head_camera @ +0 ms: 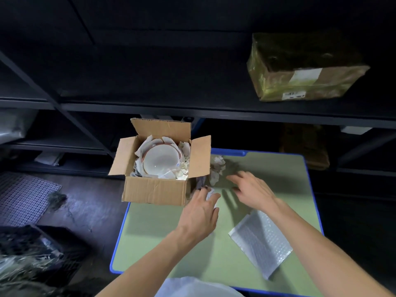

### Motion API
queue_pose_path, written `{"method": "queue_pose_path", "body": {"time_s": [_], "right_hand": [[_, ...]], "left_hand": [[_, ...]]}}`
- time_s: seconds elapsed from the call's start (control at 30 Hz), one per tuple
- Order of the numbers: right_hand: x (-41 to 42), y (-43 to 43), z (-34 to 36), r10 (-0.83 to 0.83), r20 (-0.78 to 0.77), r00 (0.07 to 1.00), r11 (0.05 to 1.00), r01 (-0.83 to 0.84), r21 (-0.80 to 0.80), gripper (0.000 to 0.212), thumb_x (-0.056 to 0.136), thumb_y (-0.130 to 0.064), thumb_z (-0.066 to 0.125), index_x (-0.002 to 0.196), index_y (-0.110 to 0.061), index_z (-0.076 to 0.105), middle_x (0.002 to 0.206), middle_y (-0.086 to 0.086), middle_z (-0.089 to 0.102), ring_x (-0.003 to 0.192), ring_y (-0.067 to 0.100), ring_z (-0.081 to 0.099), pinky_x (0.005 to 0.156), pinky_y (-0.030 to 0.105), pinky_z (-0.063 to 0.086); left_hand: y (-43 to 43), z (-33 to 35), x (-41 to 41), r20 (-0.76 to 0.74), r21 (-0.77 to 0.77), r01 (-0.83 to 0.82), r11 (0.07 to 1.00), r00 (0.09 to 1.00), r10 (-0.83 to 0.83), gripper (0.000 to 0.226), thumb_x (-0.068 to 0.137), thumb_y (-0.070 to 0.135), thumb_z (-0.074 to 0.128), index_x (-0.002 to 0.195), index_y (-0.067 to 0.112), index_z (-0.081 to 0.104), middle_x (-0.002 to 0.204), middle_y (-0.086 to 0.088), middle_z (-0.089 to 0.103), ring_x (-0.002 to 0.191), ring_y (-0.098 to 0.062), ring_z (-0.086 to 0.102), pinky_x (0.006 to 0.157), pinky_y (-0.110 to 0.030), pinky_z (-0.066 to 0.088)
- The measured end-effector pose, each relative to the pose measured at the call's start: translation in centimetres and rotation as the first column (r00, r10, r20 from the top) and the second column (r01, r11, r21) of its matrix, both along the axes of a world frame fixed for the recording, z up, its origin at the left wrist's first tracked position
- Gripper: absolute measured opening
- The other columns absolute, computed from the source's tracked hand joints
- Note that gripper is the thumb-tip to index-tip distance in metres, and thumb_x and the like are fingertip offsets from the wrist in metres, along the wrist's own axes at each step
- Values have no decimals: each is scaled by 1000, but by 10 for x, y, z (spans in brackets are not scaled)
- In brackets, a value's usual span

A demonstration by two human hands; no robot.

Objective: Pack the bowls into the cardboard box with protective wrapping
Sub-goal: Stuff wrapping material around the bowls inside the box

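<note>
— What's over on the left?
— A white mesh mat point(27, 196) on the dark floor, and a black crate point(32, 251) nearer the camera.
— And the bowls?
— One white bowl point(160, 160) with a thin coloured rim shows, lying in the open cardboard box point(154, 190) among white wrapping paper point(142, 147). The box sits at the far-left corner of the green table point(278, 174), flaps up.
— The hands?
— The left hand point(201, 209), just beside the box's right wall, has its fingers curled round a crumpled paper wad point(211, 194). The right hand point(252, 189) is spread, fingers straight, holding nothing; whether it touches the tabletop I can't tell.
— Further right?
— A bubble wrap sheet point(261, 241) lies flat near the right forearm, and a taped parcel point(304, 67) sits on the shelf above.
</note>
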State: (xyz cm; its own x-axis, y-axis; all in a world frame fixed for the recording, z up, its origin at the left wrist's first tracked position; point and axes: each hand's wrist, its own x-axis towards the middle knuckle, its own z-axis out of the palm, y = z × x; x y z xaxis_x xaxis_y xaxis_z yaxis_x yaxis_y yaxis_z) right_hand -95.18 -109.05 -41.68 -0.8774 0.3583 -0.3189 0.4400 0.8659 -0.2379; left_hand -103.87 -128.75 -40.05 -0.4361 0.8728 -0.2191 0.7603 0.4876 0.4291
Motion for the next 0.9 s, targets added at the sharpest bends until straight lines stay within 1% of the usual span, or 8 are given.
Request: {"method": "queue_pose_path", "body": {"time_s": [0.13, 0.23, 0.33, 0.47, 0.57, 0.7, 0.8, 0.9], "right_hand": [[-27, 15, -13, 32, 58, 998, 999, -31, -25, 69, 95, -25, 54, 155, -39, 23, 152, 8, 37, 126, 36, 50, 93, 44, 51], [-53, 23, -24, 26, 166, 986, 1000, -24, -14, 72, 101, -30, 48, 156, -45, 4, 162, 10, 18, 133, 40, 44, 100, 46, 48], [-73, 27, -32, 57, 285, 957, 998, -52, -26, 67, 101, -41, 45, 156, -45, 6, 166, 4, 4, 141, 38, 34, 111, 46, 38], [-69, 25, -42, 61, 228, 972, 997, -70, 30, 58, 98, -42, 52, 150, -32, 28, 156, 6, 27, 131, 34, 43, 102, 46, 46], [-50, 22, -51, 23, 135, 991, 997, -33, 71, 49, 96, -29, 53, 143, -21, 40, 145, 8, 40, 123, 32, 49, 92, 41, 51], [-21, 18, -50, -37, 68, 997, 999, 35, 34, 36, 87, -10, 56, 121, -20, 54, 124, 10, 53, 106, 33, 60, 80, 39, 54], [1, 11, -39, -142, -12, 990, 988, 141, -70, 26, 86, -12, 59, 111, -21, 57, 110, 9, 60, 95, 34, 65, 76, 41, 54], [24, 3, -20, -147, -94, 985, 975, 128, -181, 21, 91, -22, 58, 110, -28, 49, 107, -1, 59, 92, 23, 64, 78, 38, 53]], "left_hand": [[4, -5, 9, 1, 2, -17, 1000, 1000, 17, 40, 100, 28, 39, 139, 22, 45, 149, -8, 35, 125, -27, 40, 101, -36, 40], [1, -8, 15, 46, -28, -46, 999, 998, 48, 42, 100, 28, 39, 141, 22, 43, 147, -7, 36, 128, -26, 38, 102, -39, 41], [-4, -11, 20, 66, -64, -67, 996, 995, 71, 42, 101, 29, 40, 142, 22, 42, 144, -6, 37, 132, -25, 36, 100, -43, 44], [-10, -14, 22, 85, -60, -68, 996, 994, 73, 41, 101, 27, 42, 141, 24, 46, 143, -7, 39, 132, -25, 36, 102, -40, 42], [-14, -18, 21, 98, -53, -78, 996, 992, 83, 40, 101, 27, 42, 141, 24, 47, 142, -8, 40, 132, -25, 37, 101, -38, 42], [-16, -22, 23, 123, -44, -58, 997, 990, 63, 40, 101, 26, 43, 140, 23, 49, 141, -7, 43, 131, -25, 40, 102, -36, 41], [-16, -22, 24, 137, -20, -35, 999, 990, 38, 41, 101, 26, 43, 142, 23, 47, 142, -5, 44, 131, -23, 41, 100, -36, 42], [-12, -14, 23, 167, 41, -36, 999, 986, 28, 44, 101, 25, 45, 145, 23, 44, 140, -2, 45, 124, -23, 47, 97, -37, 44]]}}
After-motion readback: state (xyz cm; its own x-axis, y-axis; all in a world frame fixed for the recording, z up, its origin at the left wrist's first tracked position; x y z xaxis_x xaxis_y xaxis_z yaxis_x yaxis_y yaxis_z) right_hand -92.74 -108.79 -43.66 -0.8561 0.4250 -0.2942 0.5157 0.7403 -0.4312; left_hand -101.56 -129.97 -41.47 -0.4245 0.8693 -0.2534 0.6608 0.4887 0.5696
